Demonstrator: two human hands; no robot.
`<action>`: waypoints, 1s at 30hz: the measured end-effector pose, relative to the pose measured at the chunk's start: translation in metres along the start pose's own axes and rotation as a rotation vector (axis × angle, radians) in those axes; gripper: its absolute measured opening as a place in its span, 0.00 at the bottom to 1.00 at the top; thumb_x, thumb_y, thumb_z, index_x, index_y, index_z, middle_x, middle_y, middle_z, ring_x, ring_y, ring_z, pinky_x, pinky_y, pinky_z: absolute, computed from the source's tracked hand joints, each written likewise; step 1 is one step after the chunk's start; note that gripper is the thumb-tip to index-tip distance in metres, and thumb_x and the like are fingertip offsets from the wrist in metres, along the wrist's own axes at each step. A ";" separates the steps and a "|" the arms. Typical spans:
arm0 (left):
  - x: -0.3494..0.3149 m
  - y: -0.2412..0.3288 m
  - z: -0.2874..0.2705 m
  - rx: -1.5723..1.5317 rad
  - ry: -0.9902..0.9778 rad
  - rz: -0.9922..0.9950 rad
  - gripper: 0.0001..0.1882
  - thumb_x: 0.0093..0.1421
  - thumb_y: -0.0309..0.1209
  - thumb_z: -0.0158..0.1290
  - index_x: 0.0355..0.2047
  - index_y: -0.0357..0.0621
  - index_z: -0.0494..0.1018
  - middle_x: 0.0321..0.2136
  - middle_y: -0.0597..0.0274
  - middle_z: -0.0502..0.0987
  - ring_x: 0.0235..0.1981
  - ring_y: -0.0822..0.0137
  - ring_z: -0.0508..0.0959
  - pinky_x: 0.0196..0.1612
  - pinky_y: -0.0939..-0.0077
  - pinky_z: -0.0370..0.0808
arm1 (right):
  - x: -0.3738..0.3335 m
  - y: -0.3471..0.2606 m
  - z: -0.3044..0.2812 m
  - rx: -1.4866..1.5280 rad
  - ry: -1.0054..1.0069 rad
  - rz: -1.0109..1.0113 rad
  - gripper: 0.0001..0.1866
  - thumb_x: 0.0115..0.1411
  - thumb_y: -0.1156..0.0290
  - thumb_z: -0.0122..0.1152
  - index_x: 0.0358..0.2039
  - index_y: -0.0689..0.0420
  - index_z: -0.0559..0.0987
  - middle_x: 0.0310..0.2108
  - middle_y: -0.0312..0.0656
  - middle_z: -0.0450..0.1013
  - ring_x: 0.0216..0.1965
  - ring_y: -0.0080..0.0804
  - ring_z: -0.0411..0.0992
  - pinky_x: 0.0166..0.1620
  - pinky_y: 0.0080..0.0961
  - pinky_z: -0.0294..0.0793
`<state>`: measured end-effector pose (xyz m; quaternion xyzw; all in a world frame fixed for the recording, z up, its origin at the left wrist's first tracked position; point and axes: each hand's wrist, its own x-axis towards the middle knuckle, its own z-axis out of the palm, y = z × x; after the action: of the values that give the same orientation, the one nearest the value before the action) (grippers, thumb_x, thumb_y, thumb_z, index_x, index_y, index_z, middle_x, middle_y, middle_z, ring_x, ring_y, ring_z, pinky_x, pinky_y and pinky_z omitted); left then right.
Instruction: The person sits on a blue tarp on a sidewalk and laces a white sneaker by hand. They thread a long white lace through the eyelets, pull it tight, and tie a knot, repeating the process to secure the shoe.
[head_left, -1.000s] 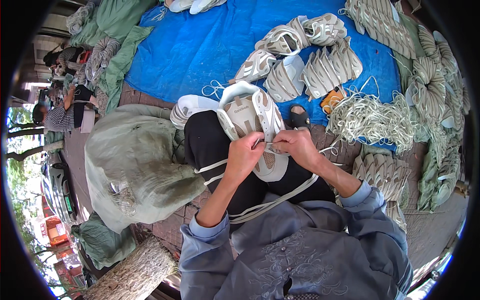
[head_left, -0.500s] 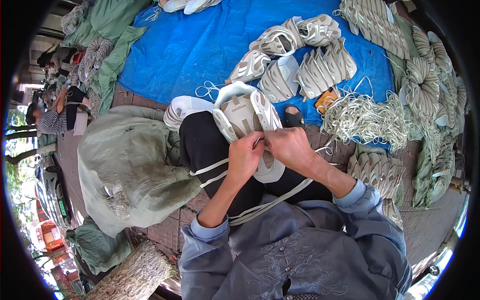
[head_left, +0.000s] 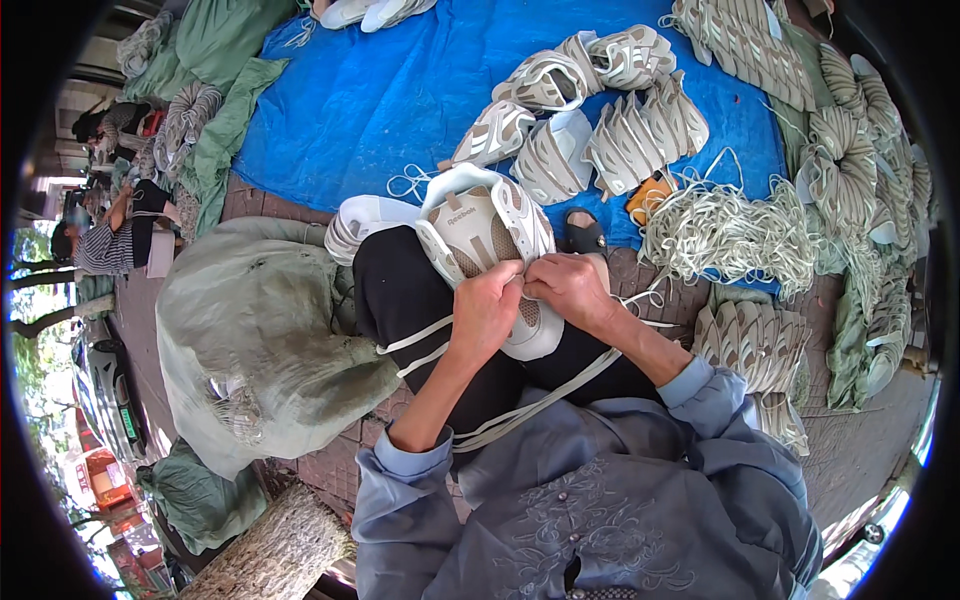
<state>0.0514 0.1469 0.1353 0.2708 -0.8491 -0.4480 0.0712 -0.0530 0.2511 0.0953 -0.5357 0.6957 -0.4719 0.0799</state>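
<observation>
"What is hard to make out at the grip?"

"The very tips. The left hand (head_left: 486, 308) and the right hand (head_left: 570, 285) are both closed in tight pinches, nearly meeting, and they cover part of the shoe upper (head_left: 487, 225). Whether lace, edge or both sits between the fingertips — one cannot tell."

"And the shoe upper itself, where is it?"

"Right under the grip, over the black-trousered lap (head_left: 395, 285). Its underside is out of sight."

"Which way does it point?"

"The rounded toe lies on the near side of the hands, aimed back at the wearer's body; the ankle opening and tongue stretch out beyond them. The long axis runs away from the body, with the heel end leaning a little to the left."

"The lace?"

"Long pale laces (head_left: 570, 384) cross the lap on the near side of the grip, passing out of view behind both forearms."

"Anything else partly lost?"

"To the right of the grip, a row of shoe uppers (head_left: 755, 345) runs down beside the right sleeve. Beyond the hands, a pair of pale shoes (head_left: 375, 12) is cut by the top edge — and to the right the tangled lace pile (head_left: 725, 235) hides its own strand ends."
</observation>
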 end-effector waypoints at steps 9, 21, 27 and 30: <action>0.002 0.002 -0.007 0.099 -0.123 -0.008 0.10 0.53 0.27 0.44 0.33 0.39 0.73 0.19 0.50 0.72 0.22 0.58 0.73 0.28 0.69 0.69 | 0.020 0.006 -0.017 -0.272 -0.147 -0.253 0.09 0.37 0.71 0.59 0.21 0.56 0.70 0.18 0.39 0.68 0.22 0.33 0.70 0.24 0.26 0.70; 0.036 0.010 -0.015 0.563 -0.410 0.095 0.07 0.51 0.29 0.44 0.28 0.41 0.70 0.21 0.46 0.73 0.27 0.49 0.74 0.29 0.56 0.70 | 0.027 0.016 -0.023 -0.486 -0.193 -0.541 0.06 0.38 0.68 0.51 0.19 0.54 0.68 0.14 0.34 0.61 0.19 0.28 0.65 0.24 0.24 0.64; 0.059 0.007 -0.021 0.604 -0.745 0.025 0.07 0.46 0.29 0.47 0.24 0.41 0.73 0.23 0.49 0.74 0.29 0.51 0.75 0.30 0.60 0.71 | 0.031 0.007 -0.024 -0.538 -0.201 -0.484 0.04 0.40 0.69 0.53 0.14 0.50 0.68 0.11 0.33 0.62 0.15 0.26 0.64 0.22 0.25 0.62; 0.052 0.011 -0.023 0.379 -0.628 -0.212 0.07 0.46 0.29 0.48 0.24 0.41 0.73 0.23 0.50 0.74 0.28 0.51 0.75 0.29 0.60 0.71 | 0.034 0.008 -0.022 -0.467 -0.353 -0.386 0.05 0.37 0.67 0.58 0.16 0.52 0.72 0.12 0.37 0.67 0.16 0.31 0.68 0.22 0.28 0.64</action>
<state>0.0117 0.1079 0.1510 0.2149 -0.8648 -0.3488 -0.2904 -0.0863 0.2358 0.1146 -0.7344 0.6463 -0.2066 -0.0163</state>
